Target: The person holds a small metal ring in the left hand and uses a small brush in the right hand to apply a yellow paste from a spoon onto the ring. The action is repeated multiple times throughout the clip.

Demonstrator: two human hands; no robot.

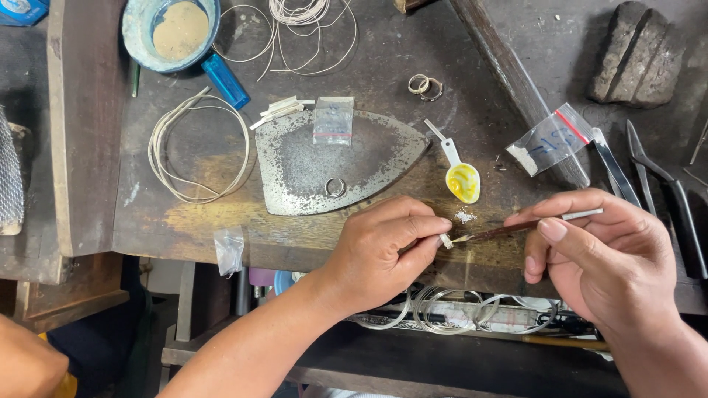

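- While I lean over the dark scarred wooden workbench (pixel 354 66), my left hand (pixel 383 250) pinches a tiny pale metal piece (pixel 445 241) at its front edge.
- My right hand (pixel 597 250) is clamped on a thin brown-handled brush (pixel 509 231), tip touching the piece.
- It looks light, stiff and easily dropped, so I'd grip its edges.

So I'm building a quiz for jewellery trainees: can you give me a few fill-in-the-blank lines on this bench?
1. The right hand holds a thin ____.
2. The brush tip meets a small white piece pinched in the ____ hand.
3. A ring lies on the flat metal ____.
4. The spoon holds ____ paste.

Missing words: brush; left; plate; yellow
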